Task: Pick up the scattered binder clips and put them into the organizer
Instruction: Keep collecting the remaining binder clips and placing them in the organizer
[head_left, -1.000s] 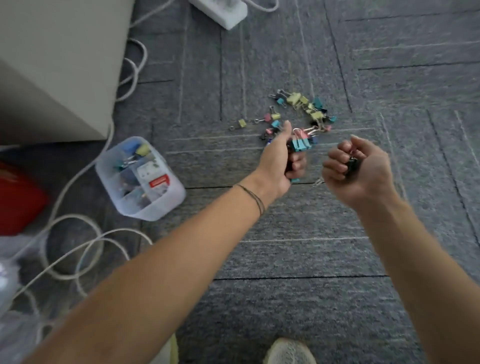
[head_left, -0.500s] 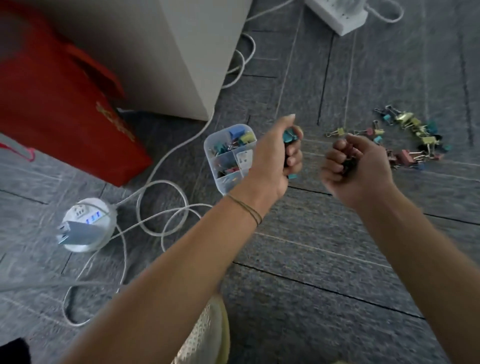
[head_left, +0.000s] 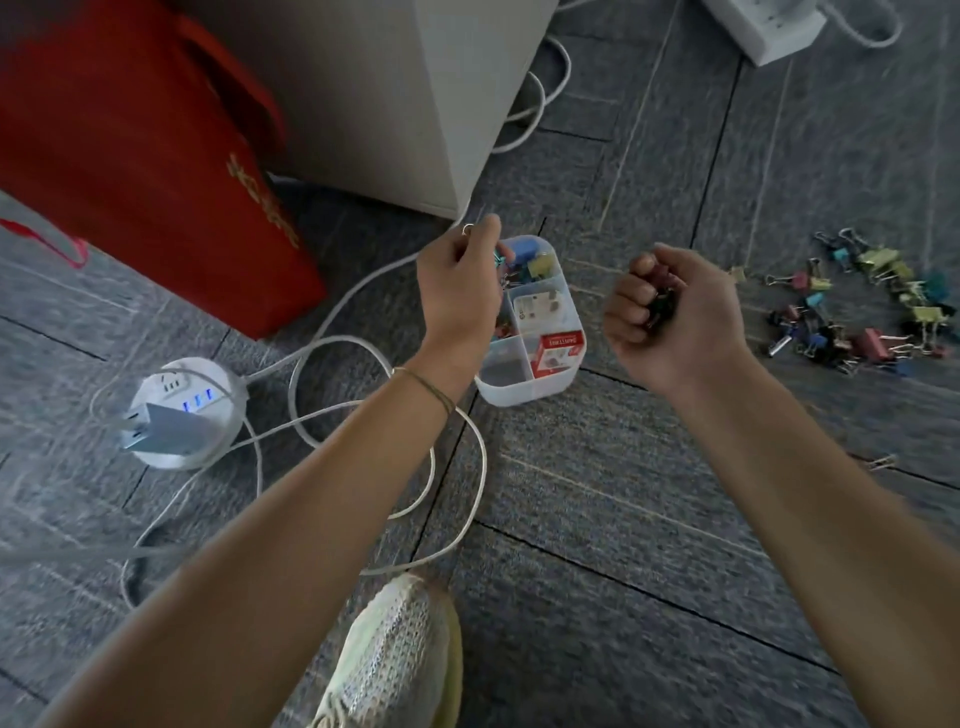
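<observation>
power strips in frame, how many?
2: a round white power strip on the carpet at left with a plug in it, and a rectangular white one at the top edge, partly cropped.

Red paper bag (head_left: 130, 150), round white power hub (head_left: 182, 413), looping white cable (head_left: 332, 358), knit sneaker (head_left: 400, 654), grey carpet (head_left: 623, 519)

- The floor (head_left: 597, 571) was grey carpet tile with dark seams and pale stripes;
- a clear plastic organizer (head_left: 524, 387) sat on it near a pale cabinet (head_left: 415, 104); its divided compartments held coloured clips and a small red-and-white box;
- scattered binder clips (head_left: 857, 306) lay in a loose heap well to the right;
- a lone clip (head_left: 883, 461) lay apart, nearer;
- a round white power hub (head_left: 182, 410) with looping white cables (head_left: 467, 467) lay left;
- a red bag (head_left: 145, 145) stood beyond;
- a white power strip (head_left: 769, 26) lay far off;
- a pale knit shoe (head_left: 400, 654) rested below.
</observation>
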